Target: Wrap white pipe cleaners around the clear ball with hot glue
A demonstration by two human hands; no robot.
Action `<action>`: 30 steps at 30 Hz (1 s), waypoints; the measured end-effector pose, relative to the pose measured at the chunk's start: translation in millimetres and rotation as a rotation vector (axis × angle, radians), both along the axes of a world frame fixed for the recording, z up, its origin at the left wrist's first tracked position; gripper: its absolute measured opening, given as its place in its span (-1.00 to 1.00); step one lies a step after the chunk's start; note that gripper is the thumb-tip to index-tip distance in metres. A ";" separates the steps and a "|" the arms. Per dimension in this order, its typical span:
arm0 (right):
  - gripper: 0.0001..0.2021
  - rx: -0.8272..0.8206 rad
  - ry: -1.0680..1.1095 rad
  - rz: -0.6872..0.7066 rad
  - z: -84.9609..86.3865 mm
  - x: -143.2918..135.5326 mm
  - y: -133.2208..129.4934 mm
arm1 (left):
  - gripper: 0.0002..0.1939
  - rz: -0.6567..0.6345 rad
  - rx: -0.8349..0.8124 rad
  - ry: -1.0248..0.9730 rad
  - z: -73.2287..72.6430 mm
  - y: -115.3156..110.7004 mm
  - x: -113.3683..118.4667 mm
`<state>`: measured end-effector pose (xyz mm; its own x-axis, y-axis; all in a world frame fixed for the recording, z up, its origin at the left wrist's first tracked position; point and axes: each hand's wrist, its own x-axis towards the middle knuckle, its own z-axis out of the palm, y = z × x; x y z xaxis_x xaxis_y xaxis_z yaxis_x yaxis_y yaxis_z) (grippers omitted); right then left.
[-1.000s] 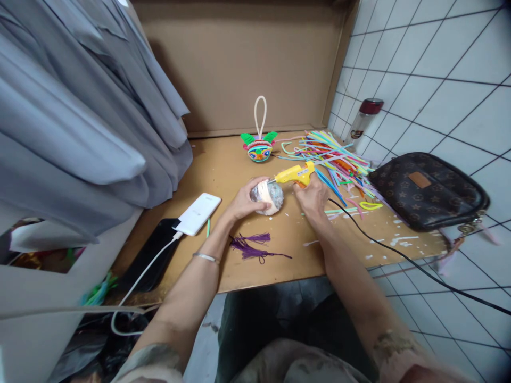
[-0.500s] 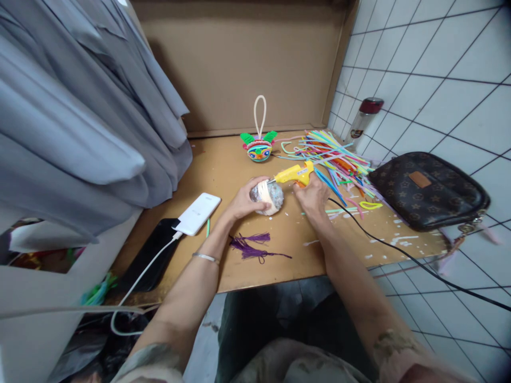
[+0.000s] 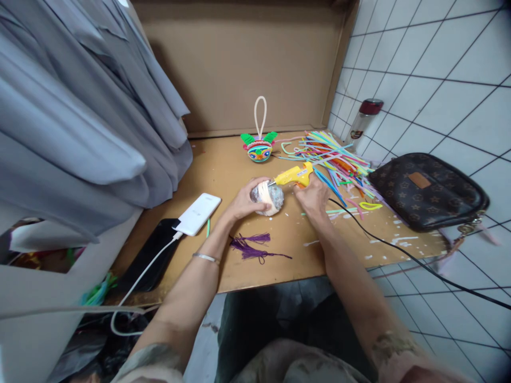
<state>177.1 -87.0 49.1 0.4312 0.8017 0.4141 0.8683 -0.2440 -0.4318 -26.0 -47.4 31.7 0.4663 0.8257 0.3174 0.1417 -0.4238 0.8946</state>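
My left hand [image 3: 248,201] is closed around a greyish speckled ball [image 3: 277,197] with a cream strip wrapped over it. In my right hand [image 3: 313,196] is a yellow glue gun [image 3: 293,175], its nozzle at the top of the ball, by the strip. A black cord [image 3: 371,238] runs from near my right hand off to the right. Purple tassels [image 3: 251,247] lie on the table in front of the ball. Behind it sits a colourful animal-head ornament [image 3: 259,149] with green ears and a white loop standing up.
Coloured pipe cleaners [image 3: 335,154] are heaped at the back right, beside a brown patterned bag [image 3: 431,191] and a clear bottle [image 3: 361,119] with a red lid. At left, a white power bank [image 3: 199,214] with a cable overlaps a black phone-like slab [image 3: 154,260]. A grey curtain [image 3: 99,106] hangs there.
The glue gun's nozzle has shifted very slightly left along the top of the ball. Both hands stay almost in place.
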 end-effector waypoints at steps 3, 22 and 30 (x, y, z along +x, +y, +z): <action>-0.69 -0.020 0.003 0.000 1.3 -1.1 -0.7 | -0.18 0.007 -0.003 0.000 -1.3 0.8 -0.7; -0.55 -0.059 0.004 -0.033 -3.5 -2.5 0.1 | -0.17 -0.033 -0.017 -0.009 -1.2 1.4 -1.1; -0.57 -0.113 0.013 -0.025 -2.1 -2.8 0.3 | -0.18 -0.039 -0.004 -0.010 -1.4 2.0 -1.8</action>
<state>174.3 -86.7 47.1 0.4567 0.8317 0.3156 0.8556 -0.3136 -0.4118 -27.8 -45.4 30.3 0.4946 0.8086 0.3187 0.1160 -0.4248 0.8978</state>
